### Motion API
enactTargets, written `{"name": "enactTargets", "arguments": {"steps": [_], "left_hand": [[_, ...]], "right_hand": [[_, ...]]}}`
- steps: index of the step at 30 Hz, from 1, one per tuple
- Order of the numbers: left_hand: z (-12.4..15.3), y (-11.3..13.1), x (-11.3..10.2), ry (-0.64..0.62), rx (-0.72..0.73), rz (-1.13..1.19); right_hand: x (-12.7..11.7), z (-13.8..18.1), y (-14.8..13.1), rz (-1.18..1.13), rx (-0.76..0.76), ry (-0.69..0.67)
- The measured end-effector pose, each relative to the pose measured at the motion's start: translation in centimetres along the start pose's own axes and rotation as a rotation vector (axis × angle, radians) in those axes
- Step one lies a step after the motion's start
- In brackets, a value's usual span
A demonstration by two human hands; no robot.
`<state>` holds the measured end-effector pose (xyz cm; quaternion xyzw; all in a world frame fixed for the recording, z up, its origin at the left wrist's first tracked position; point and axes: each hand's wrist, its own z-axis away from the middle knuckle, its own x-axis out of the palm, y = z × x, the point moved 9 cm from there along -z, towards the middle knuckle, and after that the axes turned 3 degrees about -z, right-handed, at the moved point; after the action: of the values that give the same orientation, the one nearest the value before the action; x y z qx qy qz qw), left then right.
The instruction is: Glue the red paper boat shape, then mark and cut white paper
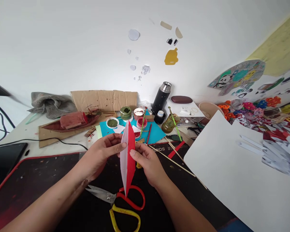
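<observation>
Between both hands stands a folded piece of corrugated paper, red on one face and white on the other, held upright with pointed ends. My left hand pinches its white side with fingertips near the upper part. My right hand grips the red side, thumb pressed on the ridges. Under the paper, on the black mat, lie red-handled scissors and yellow-handled scissors.
A large white sheet covers the right. Thin wooden sticks lie beside it. Behind are paint pots on a blue sheet, a black flask, a red model boat on cardboard, and a phone at the left.
</observation>
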<state>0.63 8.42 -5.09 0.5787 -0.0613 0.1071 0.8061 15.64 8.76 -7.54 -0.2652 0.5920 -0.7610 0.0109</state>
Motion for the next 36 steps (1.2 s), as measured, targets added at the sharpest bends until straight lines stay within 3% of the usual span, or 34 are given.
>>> {"name": "enactTargets", "arguments": {"steps": [24, 36], "left_hand": [[-0.2, -1.2, 0.0, -0.015, -0.098, 0.111], [-0.1, -0.4, 0.4, -0.042, -0.019, 0.067]], "right_hand": [[0.2, -0.1, -0.2, -0.054, 0.016, -0.007], [-0.5, -0.5, 0.1, -0.043, 0.054, 0.039]]}}
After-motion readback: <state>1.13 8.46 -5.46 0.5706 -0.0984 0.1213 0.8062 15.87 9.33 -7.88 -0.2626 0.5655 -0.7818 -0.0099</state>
